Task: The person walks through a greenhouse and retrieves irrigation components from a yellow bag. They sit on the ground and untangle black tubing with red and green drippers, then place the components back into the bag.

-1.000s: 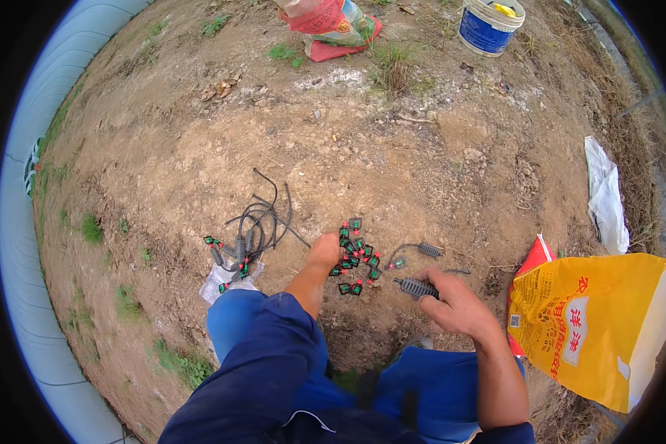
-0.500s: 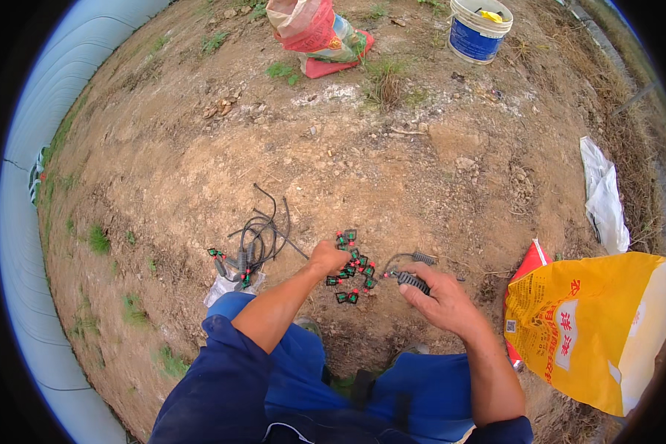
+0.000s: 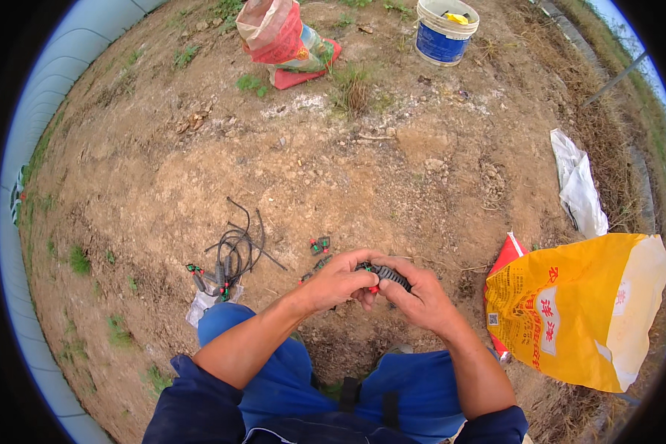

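Observation:
My two hands meet in front of my knees. My right hand (image 3: 425, 302) is closed around a dark ribbed cylinder (image 3: 394, 277) joined to thin black tubing. At its left end, the fingers of my left hand (image 3: 340, 283) pinch a small sprinkler head (image 3: 374, 288), of which mainly a red tip shows. Loose red, black and green sprinkler heads (image 3: 320, 245) lie on the soil just beyond my left hand, which hides most of that pile. Further left is a bundle of assembled black tubes (image 3: 237, 248) with grey ribbed cylinders and sprinkler heads, partly on clear plastic (image 3: 202, 305).
A large yellow sack (image 3: 570, 318) lies to my right, with a white plastic sheet (image 3: 579, 185) beyond it. Farther off stand a red and white sack (image 3: 277, 41) and a white and blue bucket (image 3: 444, 37). A pale plastic-covered wall (image 3: 33, 222) curves along the left.
My left hand has left the pile of sprinkler heads and moved right to meet my right hand. My right hand has shifted slightly left with the ribbed cylinder. The view has shifted slightly too.

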Tool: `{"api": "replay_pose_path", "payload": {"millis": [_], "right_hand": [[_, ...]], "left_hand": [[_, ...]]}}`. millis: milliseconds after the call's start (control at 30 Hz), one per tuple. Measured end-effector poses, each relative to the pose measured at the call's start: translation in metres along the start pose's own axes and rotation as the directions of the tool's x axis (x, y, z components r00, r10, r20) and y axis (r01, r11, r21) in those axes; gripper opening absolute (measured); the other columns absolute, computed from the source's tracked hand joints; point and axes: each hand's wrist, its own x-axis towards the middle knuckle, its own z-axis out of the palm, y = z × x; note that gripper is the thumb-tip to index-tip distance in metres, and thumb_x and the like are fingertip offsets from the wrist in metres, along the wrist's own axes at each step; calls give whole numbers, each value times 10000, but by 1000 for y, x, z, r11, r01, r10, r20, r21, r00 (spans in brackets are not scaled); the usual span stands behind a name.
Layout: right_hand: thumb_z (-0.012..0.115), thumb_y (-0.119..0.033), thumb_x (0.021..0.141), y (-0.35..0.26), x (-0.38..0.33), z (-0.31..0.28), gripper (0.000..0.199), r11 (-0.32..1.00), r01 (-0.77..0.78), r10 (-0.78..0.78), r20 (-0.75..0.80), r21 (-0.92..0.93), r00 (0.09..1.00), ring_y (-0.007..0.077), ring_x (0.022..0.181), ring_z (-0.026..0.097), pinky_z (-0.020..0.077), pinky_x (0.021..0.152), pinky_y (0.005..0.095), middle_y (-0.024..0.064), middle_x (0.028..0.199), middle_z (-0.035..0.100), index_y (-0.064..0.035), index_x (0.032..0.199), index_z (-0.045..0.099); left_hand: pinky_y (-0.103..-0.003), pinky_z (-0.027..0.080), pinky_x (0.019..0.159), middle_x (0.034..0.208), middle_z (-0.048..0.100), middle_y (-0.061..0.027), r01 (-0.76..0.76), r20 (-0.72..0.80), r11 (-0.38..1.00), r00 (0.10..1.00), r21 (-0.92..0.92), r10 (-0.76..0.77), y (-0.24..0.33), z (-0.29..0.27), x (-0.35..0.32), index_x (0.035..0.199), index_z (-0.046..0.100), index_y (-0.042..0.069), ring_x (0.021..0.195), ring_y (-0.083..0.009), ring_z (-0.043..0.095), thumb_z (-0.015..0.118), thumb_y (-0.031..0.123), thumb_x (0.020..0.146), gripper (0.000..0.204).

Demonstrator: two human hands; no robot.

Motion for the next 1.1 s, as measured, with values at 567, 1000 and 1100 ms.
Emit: {"api": "replay_pose_path", "payload": {"millis": [567, 1000, 1100], "right_hand": [[613, -261, 947, -17, -4, 12, 324, 973, -22, -15, -158, -229, 987, 432, 827, 658, 516, 696, 474, 226, 872, 671, -44, 1186, 578], [657, -233, 898, -10, 0, 13, 324, 956, 77, -136, -196, -285, 971, 410, 849, 669, 533, 733, 451, 219, 938, 682, -8, 1132, 650], [662, -229, 892, -6, 1, 13, 327, 945, 95, -158, -183, -312, 970, 408, 845, 669, 534, 729, 450, 218, 939, 683, -3, 1128, 653]], "left_hand": [[-221, 350, 391, 776, 609, -35, -105, -237, 966, 970, -238, 47, 6, -3, 6, 971, 601, 52, 463, -57, 440, 591, 219, 997, 169], [-247, 365, 434, 557, 545, 11, -218, -401, 939, 861, 266, 313, -10, -2, 17, 675, 582, 61, 478, -46, 464, 560, 383, 1018, 471], [-254, 374, 457, 557, 544, 15, -208, -431, 932, 842, 298, 325, -8, 1, 18, 651, 579, 53, 499, -41, 464, 566, 380, 1016, 490]]}}
